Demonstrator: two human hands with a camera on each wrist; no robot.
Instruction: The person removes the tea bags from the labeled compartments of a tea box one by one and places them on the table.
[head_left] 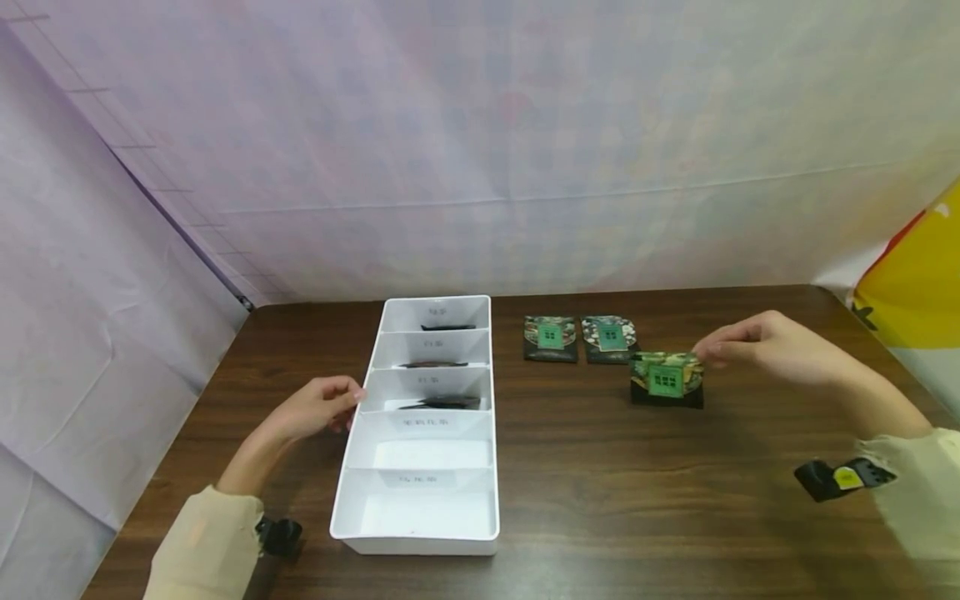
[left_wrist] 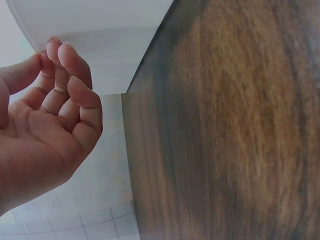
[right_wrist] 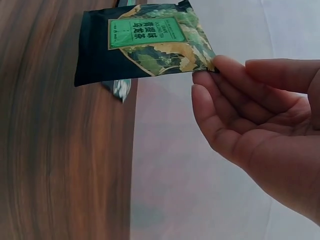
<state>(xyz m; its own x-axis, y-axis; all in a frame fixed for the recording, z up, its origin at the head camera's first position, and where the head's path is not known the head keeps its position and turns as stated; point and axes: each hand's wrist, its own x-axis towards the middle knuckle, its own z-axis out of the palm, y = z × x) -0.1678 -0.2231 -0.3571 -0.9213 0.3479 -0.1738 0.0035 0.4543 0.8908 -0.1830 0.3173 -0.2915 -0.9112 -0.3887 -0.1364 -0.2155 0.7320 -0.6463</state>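
Tea Sachet in Right Grip, Divided Tray in Left

At the left, a pale sleeve [head_left: 206,542] leads to the left wrist, which carries a black device [head_left: 277,535]. The left grip [head_left: 318,408] is at the tray's left side, near its middle; thumb and index finger pinch the rim, and the remaining fingers are loosely curled.

The white tray [head_left: 420,546] stands on the dark wood-grain bench [head_left: 570,483], its long side running away from the person. Dividers form five compartments, with small dark characters on the walls. The farthest compartment contains a dark packet [head_left: 448,327], the second another packet [head_left: 435,364], and the third dark packets [head_left: 450,402] whose count cannot be told.

Right of the tray, two sachets with green labels lie side by side near the rear of the bench: a left sachet [head_left: 551,337] and a right sachet [head_left: 611,339].

Next, nearer the person, the grape oolong sachet [head_left: 666,381] is tilted up, its printed face toward the head camera. Whether its lower edge touches the bench cannot be told. The right grip [head_left: 761,343] pinches its upper right corner between thumb and fingers.

A second black device [head_left: 843,477] with a yellow label sits at the right wrist. A yellow and red cloth [head_left: 915,275] hangs at the far right.
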